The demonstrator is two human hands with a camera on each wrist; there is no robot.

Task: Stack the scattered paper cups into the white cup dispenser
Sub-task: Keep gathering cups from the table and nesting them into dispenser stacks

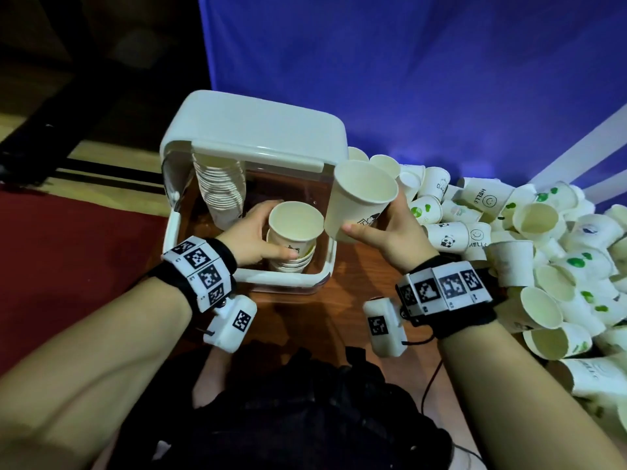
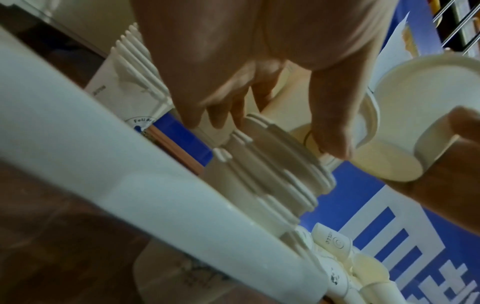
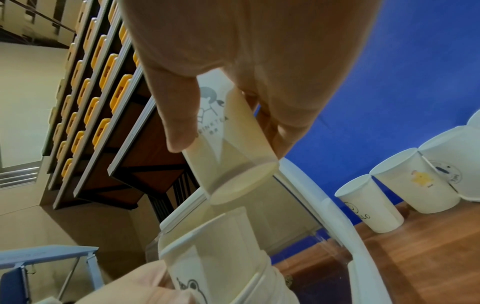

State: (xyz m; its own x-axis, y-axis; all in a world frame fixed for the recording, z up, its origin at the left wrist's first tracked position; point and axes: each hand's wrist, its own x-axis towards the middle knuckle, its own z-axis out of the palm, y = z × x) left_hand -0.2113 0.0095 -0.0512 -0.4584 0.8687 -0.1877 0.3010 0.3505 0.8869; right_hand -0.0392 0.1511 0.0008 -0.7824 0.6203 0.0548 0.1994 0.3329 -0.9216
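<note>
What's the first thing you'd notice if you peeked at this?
The huge heap of paper cups spilling across the wooden table on the right. Next, the white cup dispenser in the middle, where the left hand grips a short stack while the right hand holds one cup beside it.

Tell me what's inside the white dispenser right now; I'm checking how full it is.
Inside the dispenser are two nested stacks: a tall stack at the back left and a shorter stack that the left hand grips. Its floor is mostly hidden by cups and hand.
</note>
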